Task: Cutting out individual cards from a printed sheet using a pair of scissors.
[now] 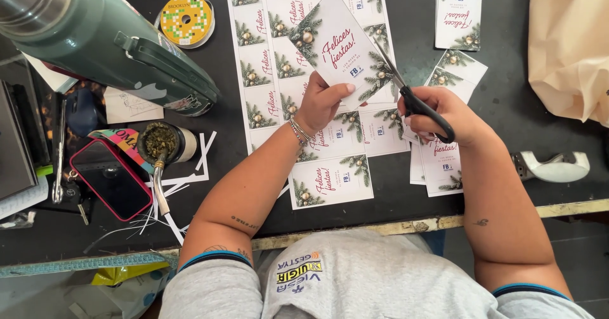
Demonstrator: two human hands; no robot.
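Observation:
My left hand [319,103] pinches the lower edge of a white greeting card [336,43] printed with pine sprigs and gold baubles, holding it tilted above the table. My right hand [444,113] grips black-handled scissors [412,97], whose blades reach up along the card's right edge. Under both hands lies a large printed sheet of uncut cards [279,65] on the black table [203,217]. A pile of cut cards [444,160] sits below my right hand.
A green thermos [108,40] lies at upper left beside a ribbon spool [186,19]. A mate cup with metal straw [160,144], a red-cased phone [111,178], paper strips [190,179], a tape dispenser [552,165] and a beige bag [571,46] surround the work area.

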